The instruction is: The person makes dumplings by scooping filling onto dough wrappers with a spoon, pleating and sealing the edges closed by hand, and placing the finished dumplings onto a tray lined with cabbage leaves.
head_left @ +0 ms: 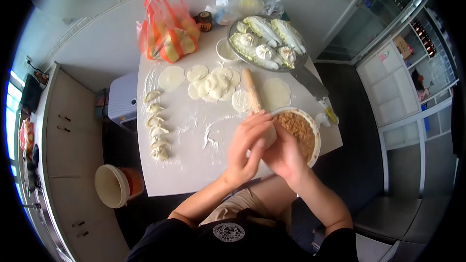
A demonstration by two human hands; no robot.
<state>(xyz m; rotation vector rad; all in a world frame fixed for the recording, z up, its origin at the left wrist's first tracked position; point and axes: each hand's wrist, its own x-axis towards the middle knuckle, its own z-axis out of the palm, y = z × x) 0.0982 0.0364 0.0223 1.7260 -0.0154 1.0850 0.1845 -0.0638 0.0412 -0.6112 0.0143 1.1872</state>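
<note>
My left hand (246, 146) and my right hand (287, 154) are brought together over the front of the table, fingers curled around a pale dumpling wrapper (270, 137). Fingers hide most of the wrapper, so I cannot tell whether it is folded or has filling inside. Right beside my right hand stands a white bowl of brown minced filling (302, 133). A wooden rolling pin (251, 90) lies just beyond my left hand, between a small round wrapper (241, 101) and a larger flat sheet of dough (275, 93).
Several folded dumplings (156, 130) line the table's left side. Behind lie stacked wrappers (213, 83), a red-striped bag (169, 34), a small bowl (227, 51) and a pan (234, 53) with cabbage leaves and buns. A cleaver (310, 81) lies right. A bucket (109, 187) stands on the floor.
</note>
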